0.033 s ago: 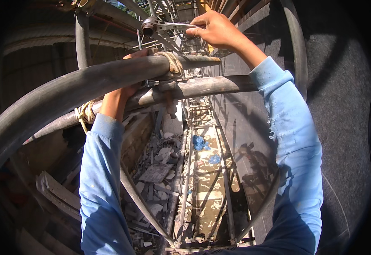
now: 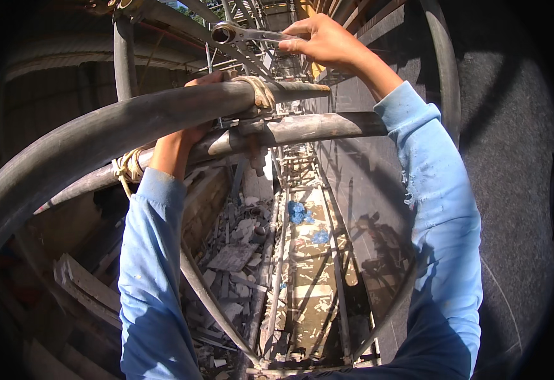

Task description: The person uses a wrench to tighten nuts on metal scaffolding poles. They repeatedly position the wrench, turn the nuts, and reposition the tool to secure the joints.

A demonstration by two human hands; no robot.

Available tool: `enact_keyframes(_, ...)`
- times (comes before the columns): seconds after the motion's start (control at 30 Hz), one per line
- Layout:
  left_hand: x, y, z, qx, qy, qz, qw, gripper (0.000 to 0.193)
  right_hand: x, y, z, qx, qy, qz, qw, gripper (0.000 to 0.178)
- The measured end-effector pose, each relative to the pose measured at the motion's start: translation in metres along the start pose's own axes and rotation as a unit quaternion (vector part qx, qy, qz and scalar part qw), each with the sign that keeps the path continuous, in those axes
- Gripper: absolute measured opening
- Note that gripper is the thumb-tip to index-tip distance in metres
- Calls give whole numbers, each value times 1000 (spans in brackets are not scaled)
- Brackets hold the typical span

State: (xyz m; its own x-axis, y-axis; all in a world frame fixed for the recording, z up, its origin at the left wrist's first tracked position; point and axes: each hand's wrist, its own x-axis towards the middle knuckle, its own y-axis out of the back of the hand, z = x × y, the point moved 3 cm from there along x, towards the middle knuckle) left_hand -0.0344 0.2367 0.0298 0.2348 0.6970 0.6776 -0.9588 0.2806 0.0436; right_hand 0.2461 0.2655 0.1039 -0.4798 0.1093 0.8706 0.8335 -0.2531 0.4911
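My right hand [image 2: 328, 43] is closed around the handle of a metal ratchet wrench [image 2: 251, 35], held above the scaffold pipes. Its round socket end [image 2: 224, 33] points left and touches nothing that I can see. My left hand [image 2: 191, 134] reaches up behind the thick upper scaffold pipe [image 2: 163, 113], which hides most of it. A few bent fingers show past the pipe's far side; what they grip is hidden. Pale cord [image 2: 261, 93] binds the upper pipe near its end. A rusty scaffold clamp [image 2: 251, 136] sits on the lower pipe [image 2: 309, 128].
A second cord lashing [image 2: 127, 168] wraps the lower pipe at left. An upright pipe [image 2: 123, 60] stands beyond it. To the right rises a dark grey wall [image 2: 511, 190]. Far below lie rubble [image 2: 232, 256] and blue plastic scraps [image 2: 299, 213] between scaffold tubes.
The wrench has turned slightly in my right hand, so its socket end has tipped and moved up a little. My left hand stays in place.
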Motion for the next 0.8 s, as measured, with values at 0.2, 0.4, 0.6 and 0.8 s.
enact_keyframes(0.2,-3,-22,8,146,-91,29,985,34,17,14,-10,-290,246,130,916,29)
enact_keyframes(0.4,-5,-2,12,215,-150,51,964,37,2,10,-47,-342,114,-37,932,26)
enact_keyframes(0.6,-11,-13,16,240,-141,9,960,47,14,6,-35,-417,161,10,894,32)
enact_keyframes(0.8,-15,-28,16,39,-49,28,998,59,14,6,-18,-429,159,0,889,38)
